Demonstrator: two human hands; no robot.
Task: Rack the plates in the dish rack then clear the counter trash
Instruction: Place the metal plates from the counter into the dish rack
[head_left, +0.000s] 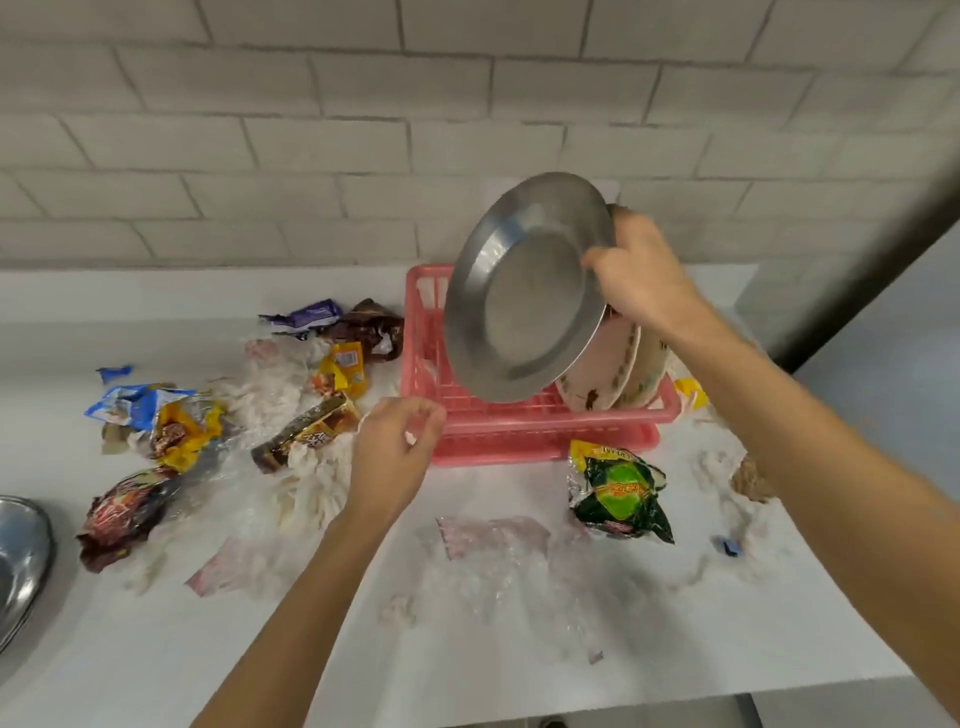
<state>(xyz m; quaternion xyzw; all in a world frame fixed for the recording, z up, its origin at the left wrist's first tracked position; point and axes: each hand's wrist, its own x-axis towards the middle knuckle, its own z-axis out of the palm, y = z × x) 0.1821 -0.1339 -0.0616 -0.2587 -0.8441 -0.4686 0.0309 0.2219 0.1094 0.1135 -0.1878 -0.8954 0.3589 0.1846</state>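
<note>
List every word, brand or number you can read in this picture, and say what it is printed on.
No text can be read for certain.
Green packet: print on its yellow-green label, blurred.
Brown wrapper: pale lettering, blurred.
Yellow wrapper: small label, too small to read.
Dark red wrapper: lettering, blurred.

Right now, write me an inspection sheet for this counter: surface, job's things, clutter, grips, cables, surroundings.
Surface: white counter, littered.
Job's things: steel plate held tilted over the pink dish rack; patterned plates stand in it.
Clutter: green packet, brown wrapper, tissue and clear plastic scattered.
Grips: right hand grips the steel plate's rim; left hand loosely curled by the rack's front corner, holding nothing.
Cables: nothing seen.
Surroundings: white tiled wall; steel vessel at the left edge.
</note>
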